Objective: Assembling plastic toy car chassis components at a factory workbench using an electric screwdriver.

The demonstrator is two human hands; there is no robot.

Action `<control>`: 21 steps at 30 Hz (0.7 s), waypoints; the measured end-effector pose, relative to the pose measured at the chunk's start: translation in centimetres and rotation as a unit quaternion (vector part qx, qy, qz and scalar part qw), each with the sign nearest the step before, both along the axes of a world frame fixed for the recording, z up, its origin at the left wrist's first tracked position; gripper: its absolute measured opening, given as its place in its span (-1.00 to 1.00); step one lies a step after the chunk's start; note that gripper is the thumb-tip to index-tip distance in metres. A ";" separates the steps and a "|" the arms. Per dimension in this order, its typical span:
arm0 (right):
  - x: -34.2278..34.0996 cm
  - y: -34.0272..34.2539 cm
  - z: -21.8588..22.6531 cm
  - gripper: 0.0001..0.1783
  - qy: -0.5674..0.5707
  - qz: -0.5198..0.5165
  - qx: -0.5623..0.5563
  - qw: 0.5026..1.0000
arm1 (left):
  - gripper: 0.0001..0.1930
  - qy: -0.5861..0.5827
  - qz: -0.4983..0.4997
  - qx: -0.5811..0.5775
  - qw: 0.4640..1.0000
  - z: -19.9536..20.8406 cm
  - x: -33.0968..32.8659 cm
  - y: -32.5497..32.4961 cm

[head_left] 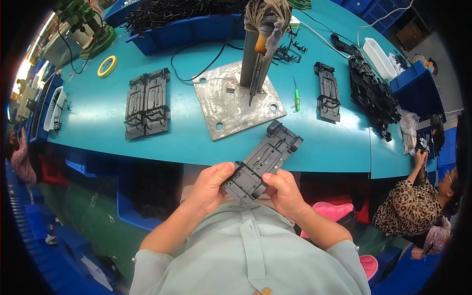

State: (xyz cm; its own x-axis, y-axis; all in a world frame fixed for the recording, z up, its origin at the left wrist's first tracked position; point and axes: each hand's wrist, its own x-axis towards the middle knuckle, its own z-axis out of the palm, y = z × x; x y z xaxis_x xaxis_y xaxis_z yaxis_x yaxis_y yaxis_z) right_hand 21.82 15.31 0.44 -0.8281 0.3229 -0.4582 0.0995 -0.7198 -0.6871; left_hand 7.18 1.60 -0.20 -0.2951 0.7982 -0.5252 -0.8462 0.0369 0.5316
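Over the near table edge I hold a black plastic toy car chassis [259, 160], tilted, with wheels at its far end and small screws or studs on its face. My left hand [212, 183] is closed on its near left side, thumb on top. My right hand [284, 191] grips the right side, with the thumb pressed on the face. Just beyond stands a square metal base plate [221, 105] with a post. A pointed tool with a wooden handle [260, 45], resembling a soldering iron, is fixed to the post, tip down, with cloth wrapped above it.
Two similar chassis [147, 103] lie left on the teal table [196, 150], another chassis [328, 92] right. A green-handled screwdriver [297, 100] lies beside the plate. Yellow tape [107, 66], a blue bin [189, 35] of black parts and a chassis pile [371, 91] surround them. A co-worker [413, 204] sits right.
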 end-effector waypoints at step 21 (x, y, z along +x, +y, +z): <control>1.6 -0.6 0.7 -0.67 0.071 -0.044 0.105 0.991 | -0.77 0.188 0.035 -0.021 0.981 0.3 2.5 1.4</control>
State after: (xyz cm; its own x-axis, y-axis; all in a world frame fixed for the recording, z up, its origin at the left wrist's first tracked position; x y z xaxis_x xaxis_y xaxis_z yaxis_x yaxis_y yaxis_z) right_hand 23.45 14.75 1.11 -0.8436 0.4728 -0.2545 -0.0660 -0.5618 -0.8247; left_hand 9.68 2.96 0.14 -0.5272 0.7496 -0.4003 -0.5920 0.0139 0.8058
